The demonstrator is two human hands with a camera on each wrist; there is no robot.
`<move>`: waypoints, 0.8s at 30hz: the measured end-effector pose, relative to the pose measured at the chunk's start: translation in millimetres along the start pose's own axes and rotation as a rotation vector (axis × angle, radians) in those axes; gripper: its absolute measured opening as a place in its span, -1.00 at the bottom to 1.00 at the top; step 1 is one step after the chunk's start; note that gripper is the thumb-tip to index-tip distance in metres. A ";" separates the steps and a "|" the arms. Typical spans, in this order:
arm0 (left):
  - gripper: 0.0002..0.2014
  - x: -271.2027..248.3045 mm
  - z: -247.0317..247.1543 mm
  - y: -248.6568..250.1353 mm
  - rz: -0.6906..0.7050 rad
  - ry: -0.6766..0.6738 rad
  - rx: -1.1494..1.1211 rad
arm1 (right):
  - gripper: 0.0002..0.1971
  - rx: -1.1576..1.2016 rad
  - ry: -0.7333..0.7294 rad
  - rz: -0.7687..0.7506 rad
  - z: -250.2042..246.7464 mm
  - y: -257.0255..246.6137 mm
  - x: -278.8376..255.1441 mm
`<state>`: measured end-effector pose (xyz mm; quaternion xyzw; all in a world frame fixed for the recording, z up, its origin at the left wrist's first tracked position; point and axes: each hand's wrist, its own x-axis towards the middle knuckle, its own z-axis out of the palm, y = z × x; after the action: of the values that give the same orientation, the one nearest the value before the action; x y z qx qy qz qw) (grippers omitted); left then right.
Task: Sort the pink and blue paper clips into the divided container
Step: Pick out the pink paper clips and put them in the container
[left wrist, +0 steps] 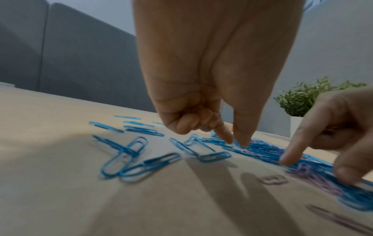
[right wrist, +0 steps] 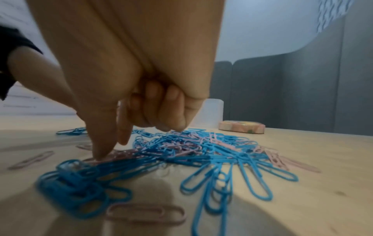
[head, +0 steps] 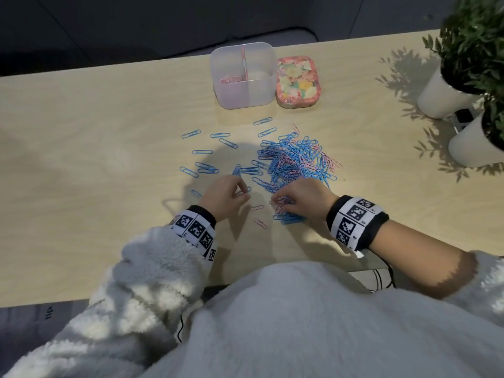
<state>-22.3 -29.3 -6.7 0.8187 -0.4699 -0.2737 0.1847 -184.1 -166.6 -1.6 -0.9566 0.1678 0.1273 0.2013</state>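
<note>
A mixed pile of blue and pink paper clips (head: 297,156) lies mid-table, with loose blue clips (head: 201,152) scattered to its left. The clear divided container (head: 245,96) stands behind, with pink clips (head: 229,79) in its left compartment. My left hand (head: 244,192) brings thumb and index tips together on a blue clip (left wrist: 236,142) at the pile's near-left edge; its other fingers are curled. My right hand (head: 281,201) sets thumb and index down around a small bunch of pink clips (right wrist: 113,155), beside a blue bundle (head: 289,218).
A flowered tin (head: 298,81) sits right of the container. Two white pots with green plants (head: 441,96) (head: 471,143) stand at the right edge. Two single pink clips (head: 260,223) lie between my hands. The table's far edge runs just behind the container.
</note>
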 end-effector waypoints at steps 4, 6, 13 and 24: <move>-0.75 -6.1 17.1 12.7 0.104 -0.140 0.109 | -0.78 -0.072 0.004 -0.022 5.9 -5.2 4.4; -0.78 -5.9 24.8 12.8 0.114 -0.148 0.137 | -0.78 -0.118 -0.015 -0.021 7.5 -6.6 7.1; -0.87 -3.4 27.8 11.7 0.106 -0.149 0.091 | -0.84 -0.008 0.004 -0.020 9.9 -6.7 16.1; -0.87 -0.4 17.1 9.4 -0.085 -0.350 -0.347 | -0.78 1.515 0.049 0.366 -24.4 25.0 13.8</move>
<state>-39.4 -34.4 -14.7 0.7339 -0.4056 -0.4956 0.2266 -176.6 -202.3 7.1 -0.5180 0.3685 -0.0121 0.7718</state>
